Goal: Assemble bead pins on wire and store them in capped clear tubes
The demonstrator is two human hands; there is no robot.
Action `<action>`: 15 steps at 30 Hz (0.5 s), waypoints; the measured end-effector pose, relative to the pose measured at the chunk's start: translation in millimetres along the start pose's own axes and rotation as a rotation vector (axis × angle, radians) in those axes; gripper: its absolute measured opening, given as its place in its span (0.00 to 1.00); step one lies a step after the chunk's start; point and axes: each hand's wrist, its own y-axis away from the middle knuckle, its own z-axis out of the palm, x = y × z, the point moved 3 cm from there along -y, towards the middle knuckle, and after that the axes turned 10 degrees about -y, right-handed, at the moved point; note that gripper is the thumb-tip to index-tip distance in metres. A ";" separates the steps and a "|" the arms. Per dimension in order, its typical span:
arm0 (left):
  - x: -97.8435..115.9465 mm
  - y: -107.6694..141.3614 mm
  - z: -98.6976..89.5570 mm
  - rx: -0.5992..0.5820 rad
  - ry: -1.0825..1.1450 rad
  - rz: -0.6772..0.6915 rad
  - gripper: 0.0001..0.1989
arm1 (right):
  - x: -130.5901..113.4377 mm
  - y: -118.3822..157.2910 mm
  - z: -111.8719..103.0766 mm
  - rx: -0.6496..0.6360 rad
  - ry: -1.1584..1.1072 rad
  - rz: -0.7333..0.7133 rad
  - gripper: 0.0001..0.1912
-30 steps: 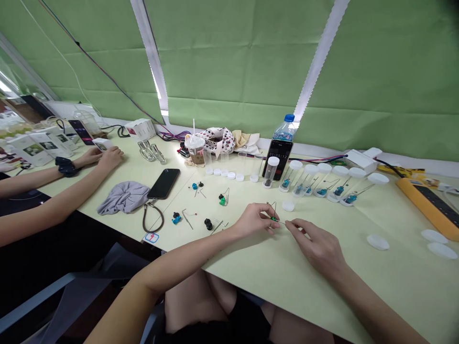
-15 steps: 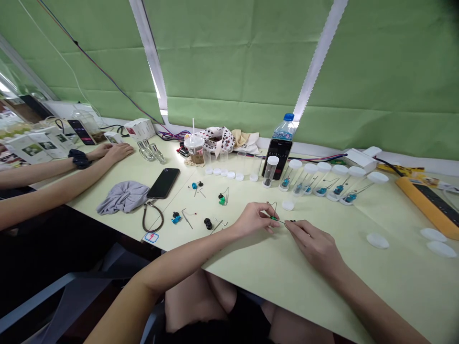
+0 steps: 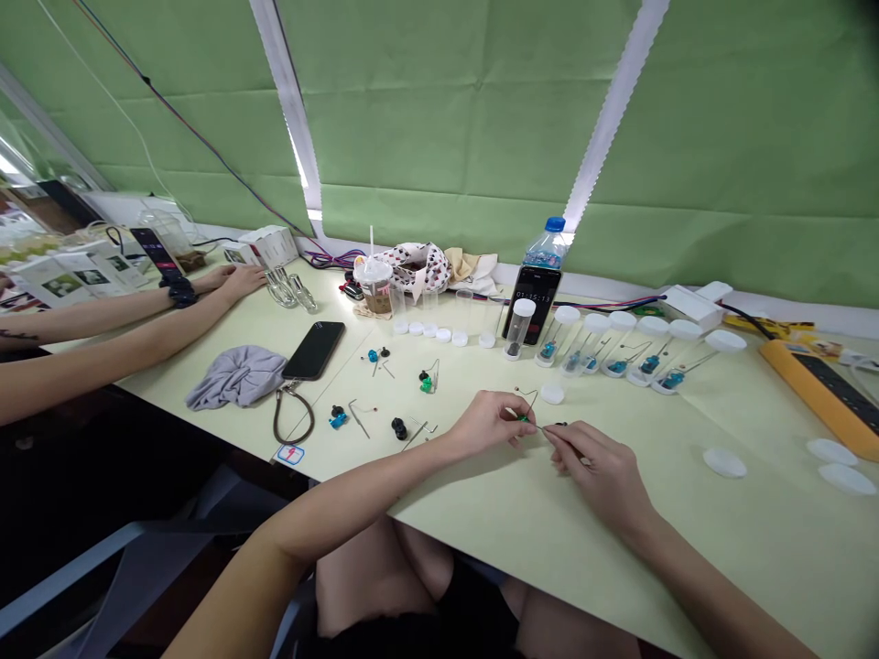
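Left hand (image 3: 491, 423), grip pinching small green part (image 3: 524, 418) between thumb and fingers, just above counter (image 3: 687, 567); bent wire (image 3: 527, 394) sticks up by it. Right hand (image 3: 608, 471), grip pinching thin rod (image 3: 540, 427) at fingertips, rod reaching over to green part; whether rod is seated in it, too small to tell. Small white cap (image 3: 552, 394) lies on counter, beyond the hands and near them. Behind: row of clear lidded tubes (image 3: 567, 334), most with blue parts and thin metal pieces inside, upright or leaning. Timer phone (image 3: 531, 302) stands in front of blue-capped bottle (image 3: 548, 245). Left of left hand, loose on counter: black part (image 3: 399, 427), green-black part (image 3: 426, 383), two blue-black sets (image 3: 338, 418), each with thin metal bits near. Farther left, dark phone (image 3: 314, 351) flat, with grey cloth (image 3: 234, 377) beside it. Right side: loose white discs (image 3: 724, 462), orange power strip (image 3: 817, 394). Another person's hands (image 3: 240, 282) rest on counter at far left, near small white boxes (image 3: 271, 245).
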 end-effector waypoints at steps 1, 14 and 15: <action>0.1 0.1 0.1 0.004 -0.018 0.005 0.11 | 0.3 0.0 0.6 -0.008 -0.041 0.038 0.10; -3.8 -3.4 -11.7 0.071 0.033 -0.064 0.11 | 3.8 5.5 1.7 -0.108 0.626 -0.338 0.19; -3.4 -3.5 -12.4 0.071 0.039 -0.060 0.12 | 4.0 6.5 1.3 -0.130 0.683 -0.363 0.20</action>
